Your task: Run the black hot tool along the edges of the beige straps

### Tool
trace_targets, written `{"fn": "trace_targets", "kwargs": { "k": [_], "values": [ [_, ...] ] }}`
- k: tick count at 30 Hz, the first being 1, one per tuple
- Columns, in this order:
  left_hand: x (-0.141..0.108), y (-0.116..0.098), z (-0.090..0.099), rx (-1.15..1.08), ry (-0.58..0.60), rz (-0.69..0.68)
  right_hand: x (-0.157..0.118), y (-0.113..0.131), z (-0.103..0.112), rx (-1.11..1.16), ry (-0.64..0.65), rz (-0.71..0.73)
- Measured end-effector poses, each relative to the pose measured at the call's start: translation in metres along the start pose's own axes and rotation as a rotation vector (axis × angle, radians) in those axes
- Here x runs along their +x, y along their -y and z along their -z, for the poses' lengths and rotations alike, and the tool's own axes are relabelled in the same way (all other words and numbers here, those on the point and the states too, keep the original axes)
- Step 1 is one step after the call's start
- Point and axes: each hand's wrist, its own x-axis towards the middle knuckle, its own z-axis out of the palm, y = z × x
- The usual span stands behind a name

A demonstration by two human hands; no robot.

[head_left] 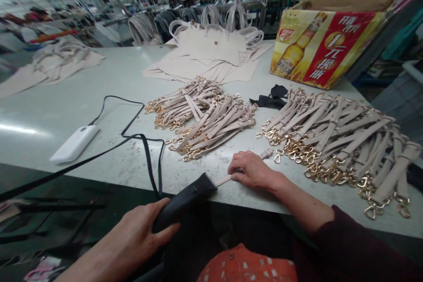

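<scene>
My left hand (145, 229) is wrapped around a long black object (191, 194) with a squared far end; its kind is not clear. A thin beige strap (223, 180) runs from that end to my right hand (249, 169). The fingers of my right hand are closed on the strap just above the table's front edge. Past the knuckles, the strap's far end shows a gold-coloured clasp. A pile of beige straps with gold clasps (211, 119) lies beyond my right hand. To the right, a larger pile of similar straps (337, 136) spreads along the table.
A white power bank-like block (75, 143) with a black cord (132, 121) lies on the left of the table (109, 163). Beige bag panels with handles (211, 46) are stacked at the back. A beer carton (327, 44) and black scraps (274, 97) are at the right.
</scene>
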Motion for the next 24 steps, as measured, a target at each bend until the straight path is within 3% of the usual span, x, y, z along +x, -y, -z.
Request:
{"fn": "trace_targets", "kwargs": {
  "k": [3, 10, 18, 24],
  "values": [
    [0.007, -0.010, -0.006, 0.049, 0.024, -0.018, 0.001, 0.002, 0.002, -0.007, 0.017, -0.008],
    [0.025, -0.024, -0.017, 0.040, -0.068, -0.103, -0.002, 0.006, 0.002, -0.002, -0.010, 0.003],
    [0.006, 0.008, -0.006, -0.018, -0.093, 0.016, -0.001, -0.008, -0.013, -0.228, -0.358, 0.111],
    [0.003, 0.011, -0.005, -0.032, -0.049, 0.000, -0.012, -0.012, -0.009, -0.080, -0.232, 0.213]
  ]
}}
